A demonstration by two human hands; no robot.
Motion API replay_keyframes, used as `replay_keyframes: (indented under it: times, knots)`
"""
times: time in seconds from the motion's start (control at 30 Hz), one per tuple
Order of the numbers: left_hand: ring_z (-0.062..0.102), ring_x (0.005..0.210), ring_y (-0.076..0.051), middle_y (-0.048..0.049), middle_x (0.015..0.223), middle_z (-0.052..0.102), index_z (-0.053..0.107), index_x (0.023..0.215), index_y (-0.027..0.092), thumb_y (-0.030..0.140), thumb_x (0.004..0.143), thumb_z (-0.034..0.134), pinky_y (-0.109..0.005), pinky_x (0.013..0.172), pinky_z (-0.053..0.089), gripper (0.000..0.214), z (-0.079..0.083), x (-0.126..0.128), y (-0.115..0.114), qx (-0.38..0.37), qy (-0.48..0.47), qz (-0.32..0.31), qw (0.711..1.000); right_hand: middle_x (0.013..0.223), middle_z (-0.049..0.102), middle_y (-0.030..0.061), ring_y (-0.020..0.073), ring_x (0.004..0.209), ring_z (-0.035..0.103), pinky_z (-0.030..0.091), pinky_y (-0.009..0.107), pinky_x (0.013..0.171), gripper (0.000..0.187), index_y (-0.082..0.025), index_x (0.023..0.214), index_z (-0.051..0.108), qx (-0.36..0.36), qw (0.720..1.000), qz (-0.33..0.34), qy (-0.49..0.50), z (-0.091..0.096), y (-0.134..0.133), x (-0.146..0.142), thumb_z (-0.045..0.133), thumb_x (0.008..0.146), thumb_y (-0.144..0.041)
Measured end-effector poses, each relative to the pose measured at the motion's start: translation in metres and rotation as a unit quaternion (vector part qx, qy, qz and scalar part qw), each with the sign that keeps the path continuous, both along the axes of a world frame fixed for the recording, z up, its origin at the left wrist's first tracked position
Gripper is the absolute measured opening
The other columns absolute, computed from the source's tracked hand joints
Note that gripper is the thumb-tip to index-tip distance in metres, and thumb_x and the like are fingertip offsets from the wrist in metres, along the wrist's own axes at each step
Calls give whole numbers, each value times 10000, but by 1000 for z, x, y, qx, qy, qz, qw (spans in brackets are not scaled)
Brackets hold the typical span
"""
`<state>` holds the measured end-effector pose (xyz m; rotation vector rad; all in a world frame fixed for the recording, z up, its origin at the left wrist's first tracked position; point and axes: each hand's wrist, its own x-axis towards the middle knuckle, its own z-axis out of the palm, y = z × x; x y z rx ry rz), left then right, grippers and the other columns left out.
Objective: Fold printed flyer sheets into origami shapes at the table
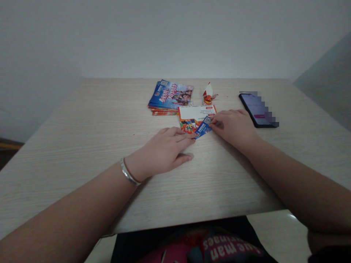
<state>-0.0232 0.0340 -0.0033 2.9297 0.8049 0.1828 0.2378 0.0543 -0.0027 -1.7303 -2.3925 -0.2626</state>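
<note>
A printed leaflet [192, 114] lies on the table with its near right corner folded over, showing a blue triangle of its other side. My left hand [167, 149] rests with fingers stretched out, the fingertips pressing on the lower left end of the fold. At the right edge of the blue flap, my right hand [233, 126] has thumb and forefinger pinched together on the leaflet. Just behind the leaflet stands a small folded paper figure [209, 95] in red, orange and white.
A stack of blue leaflets [172, 94] sits at the back, left of the paper figure. To the right lies a phone [255, 109] in a dark case, its screen lit and partly blurred out. The pale wood table [90, 120] meets a white wall behind.
</note>
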Motion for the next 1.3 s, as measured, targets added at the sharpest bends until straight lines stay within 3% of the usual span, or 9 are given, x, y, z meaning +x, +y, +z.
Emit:
replay_keyframes:
  times: [0.43,0.63,0.83,0.9,0.97,1.1,1.3]
  knots:
    - [502,1283,-287,-100,1438,574,532,1393,163,484,1004,462,-444,1074,388,509,0,-1,0,-10,7,3,1000,1010,741,131,343,937,667,425,519,832,226,-200,842,706,11,998,-53,-40,3,4,8,490,875,-257]
    - [501,1311,-281,-95,1489,532,525,1413,151,488,1009,442,-440,1102,386,533,1,-1,3,-6,11,-14,1000,972,744,121,295,888,659,471,420,735,213,-199,803,695,23,997,-62,-39,7,9,24,500,867,-256]
    - [501,1330,-273,-98,1480,541,537,1407,157,492,1014,433,-424,1127,383,527,2,0,4,7,13,-26,1000,1074,716,134,309,992,628,469,466,885,259,-185,978,709,59,995,58,54,13,-2,5,465,894,-199]
    - [501,1333,-280,-124,1483,528,532,1411,153,501,1010,438,-430,1129,386,539,3,0,3,13,11,-25,1000,1099,720,91,273,1066,626,459,446,974,244,-222,997,701,14,984,136,118,6,-4,-5,468,924,-236]
    - [510,1320,-292,-151,1476,521,525,1417,147,511,1003,449,-438,1116,401,556,3,0,2,16,14,-23,1000,1175,698,108,259,1154,609,444,436,1034,209,-215,991,686,-8,970,168,176,-5,-3,-14,503,915,-279]
    - [508,1320,-298,-157,1460,530,504,1430,136,508,999,460,-450,1114,403,571,4,0,3,9,15,-21,1000,1425,547,202,333,1371,463,341,532,1137,310,-167,1093,629,-41,978,125,162,-26,7,-19,595,819,-307]
    - [525,1313,-276,-141,1437,566,546,1377,136,504,1000,463,-431,1126,388,534,2,-1,6,-1,2,-28,1000,1513,460,198,362,1456,353,199,646,1174,503,-173,1267,534,-83,984,62,142,-29,9,-17,586,791,-326]
